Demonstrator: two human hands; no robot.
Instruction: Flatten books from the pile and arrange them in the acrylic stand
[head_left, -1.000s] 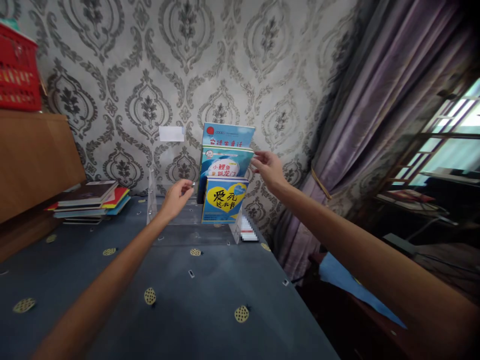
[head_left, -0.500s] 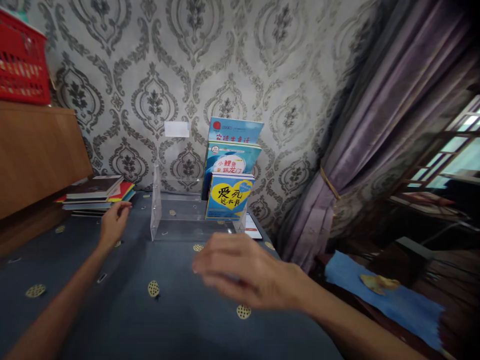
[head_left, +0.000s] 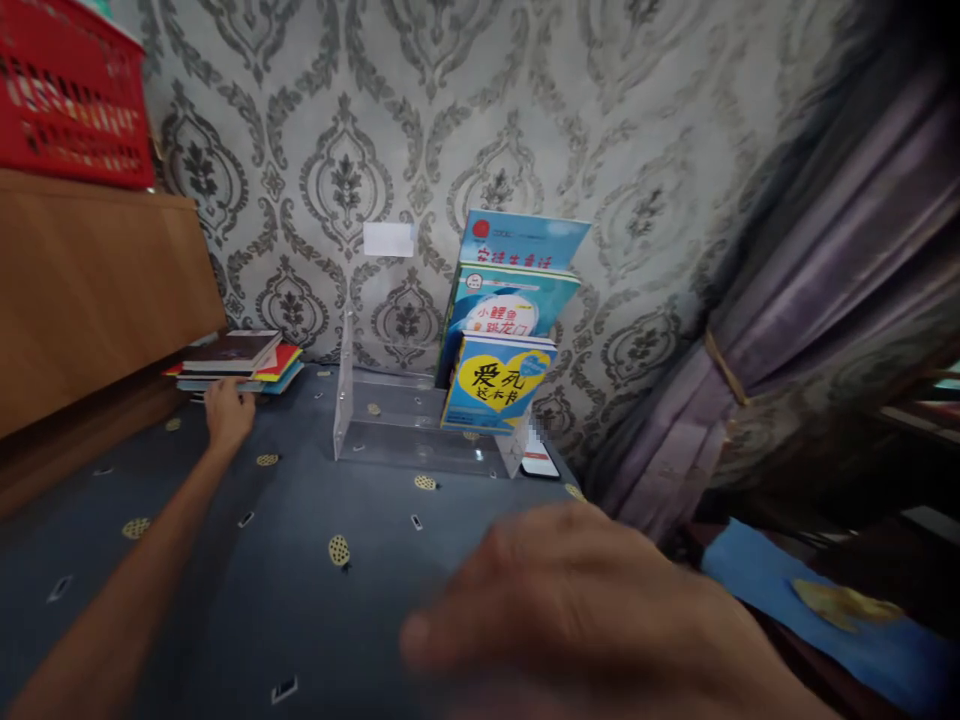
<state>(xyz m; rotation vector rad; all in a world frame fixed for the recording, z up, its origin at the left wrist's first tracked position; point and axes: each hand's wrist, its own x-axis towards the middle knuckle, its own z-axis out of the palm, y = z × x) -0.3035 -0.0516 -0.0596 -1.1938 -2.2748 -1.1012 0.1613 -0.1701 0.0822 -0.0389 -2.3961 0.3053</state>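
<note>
My left hand (head_left: 229, 412) is at the front of a stack of books (head_left: 232, 352) on the left, its fingertips at the edge. Thumb and fingers look apart; I cannot make out a grip on any book. My right hand (head_left: 592, 610) is close to the camera and blurred, above the tablecloth, fingers loosely stretched, nothing visible in it. Beyond it stands a clear acrylic book rack (head_left: 343, 400). On the rack's right side, stepped front to back, lean a small blue and yellow book (head_left: 499, 385), a teal picture book (head_left: 510, 305) and a taller blue book (head_left: 525, 238).
A phone (head_left: 540, 460) lies beside the rack's right end. On the left, a red basket (head_left: 75, 100) sits on a wooden cabinet (head_left: 97, 290). A purple curtain (head_left: 675, 440) hangs at the right, near a blue cloth (head_left: 765, 570). Dark patterned cloth (head_left: 300, 620) covers the table.
My left hand has reached the front of the book stack. My right hand has come nearer the camera, lower and to the right. The view has shifted left.
</note>
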